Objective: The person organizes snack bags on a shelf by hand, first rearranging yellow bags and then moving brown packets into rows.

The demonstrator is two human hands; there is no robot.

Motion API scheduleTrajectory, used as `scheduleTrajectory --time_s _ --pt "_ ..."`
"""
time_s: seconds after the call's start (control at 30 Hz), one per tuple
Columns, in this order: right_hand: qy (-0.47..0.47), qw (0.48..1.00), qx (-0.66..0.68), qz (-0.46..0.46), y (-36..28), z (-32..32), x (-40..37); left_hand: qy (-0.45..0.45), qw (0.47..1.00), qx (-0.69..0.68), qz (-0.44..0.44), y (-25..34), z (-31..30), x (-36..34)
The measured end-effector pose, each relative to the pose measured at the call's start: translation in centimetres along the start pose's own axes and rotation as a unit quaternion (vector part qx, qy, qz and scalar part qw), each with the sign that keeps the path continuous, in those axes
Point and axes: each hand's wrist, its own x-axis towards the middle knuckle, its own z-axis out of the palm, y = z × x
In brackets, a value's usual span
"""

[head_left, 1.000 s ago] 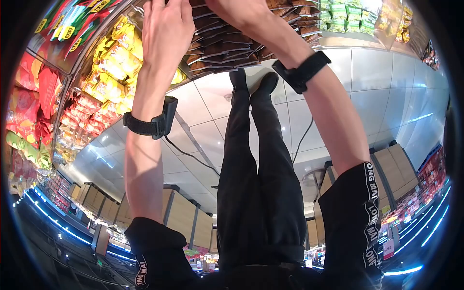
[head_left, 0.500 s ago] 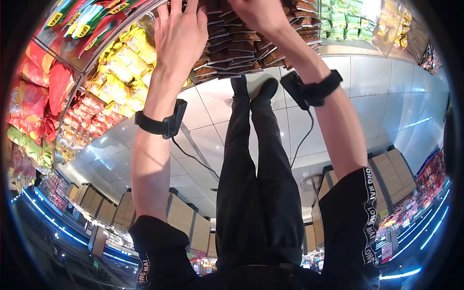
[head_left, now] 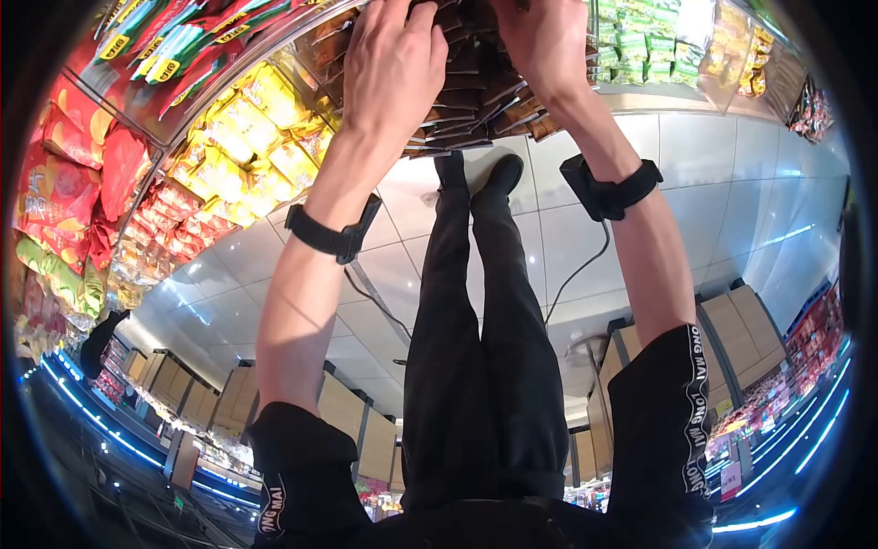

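Rows of brown packets [head_left: 462, 102] stand packed on edge in the bin at the top of the head view, with both hands over them. My left hand [head_left: 395, 78] lies on the left part of the rows, back up. Its fingers are slightly apart and bent over the packets, and I see nothing held in them. My right hand [head_left: 549, 50] is at the right side of the same rows, close to the bin's clear side wall. The upper edge of the view cuts off its fingers, so whether it grips a packet is hidden.
Yellow packets [head_left: 261, 114] fill the bin at left, with red bags [head_left: 59, 174] farther left. Green packets [head_left: 645, 50] lie in the bin at right. Black wristbands [head_left: 334, 233] with cables sit on both forearms. Below is the tiled floor [head_left: 585, 252].
Both hands have moved to the right over the brown packets. My left hand's fingers are more bent and closer together. A dark shape now shows at the lower left.
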Motion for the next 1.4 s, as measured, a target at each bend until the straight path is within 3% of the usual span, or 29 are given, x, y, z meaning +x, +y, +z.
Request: scheduleTrajectory --time_s 0.1,0.23,0.27,0.37,0.43,0.47,0.57,0.67,0.7,0.73,0.77,0.8,0.83,0.9,1.03,1.1,1.13,1.4 --pt "0.011 0.999 0.029 -0.03 0.8 -0.1 0.4 0.001 0.999 -0.028 0.033 -0.6 0.5 1.3" --pt "-0.031 0.996 -0.03 -0.073 2.5 0.8 1.1 -0.057 0.994 0.072 0.051 -2.8 2.0 1.4" --pt "-0.031 0.996 -0.03 -0.072 2.8 1.1 1.2 -0.109 0.992 0.064 0.026 -3.3 2.0 1.6" --pt "-0.024 0.999 -0.007 -0.033 2.8 2.3 1.1 -0.057 0.995 0.07 0.031 -2.5 0.5 2.5" --pt "-0.069 0.997 -0.037 -0.008 3.3 3.5 1.0 -0.076 0.996 0.051 0.024 -3.3 0.5 2.4" --pt "-0.119 0.986 -0.118 -0.028 3.5 4.1 1.0 -0.057 0.997 0.034 0.034 -3.5 0.5 2.1" --pt "-0.102 0.991 -0.068 -0.06 3.1 3.9 0.7 -0.023 0.998 0.016 0.053 -4.0 0.7 1.5" --pt "-0.145 0.987 -0.036 -0.052 3.4 4.3 1.1 -0.029 0.999 -0.036 0.006 -3.5 0.4 1.5" --pt "-0.144 0.988 -0.036 -0.05 3.9 4.8 0.9 -0.073 0.994 -0.042 -0.066 -3.2 0.1 1.5" --pt "-0.085 0.982 -0.067 -0.153 4.6 5.6 0.6 -0.118 0.983 -0.046 -0.136 -3.0 0.0 1.5" --pt "-0.026 0.962 -0.097 -0.253 5.5 6.2 0.5 -0.121 0.982 -0.046 -0.136 -3.1 0.3 1.3" --pt "-0.1 0.974 -0.023 -0.2 5.7 6.2 1.1 -0.078 0.993 -0.03 -0.081 -3.2 0.5 1.2" --pt "-0.099 0.975 -0.023 -0.199 5.7 6.1 1.3 -0.032 0.999 -0.014 -0.025 -3.4 0.7 1.2" --pt "-0.083 0.965 0.102 -0.227 5.5 5.8 1.8 -0.041 0.999 -0.014 -0.023 -3.5 0.7 1.2" --pt "0.024 0.967 0.038 -0.249 3.2 4.8 0.5 -0.024 1.0 -0.007 0.007 -3.5 1.0 1.5" --pt "-0.066 0.998 0.006 -0.017 1.7 4.5 0.5 -0.024 1.0 -0.019 0.006 -3.4 1.1 1.7" --pt "-0.079 0.996 0.015 0.046 0.8 4.0 0.3 -0.027 0.999 -0.031 0.006 -3.4 1.0 1.7" --pt "-0.028 0.998 0.051 0.026 0.7 5.1 0.1 -0.047 0.999 -0.014 -0.011 -3.8 1.3 1.0"
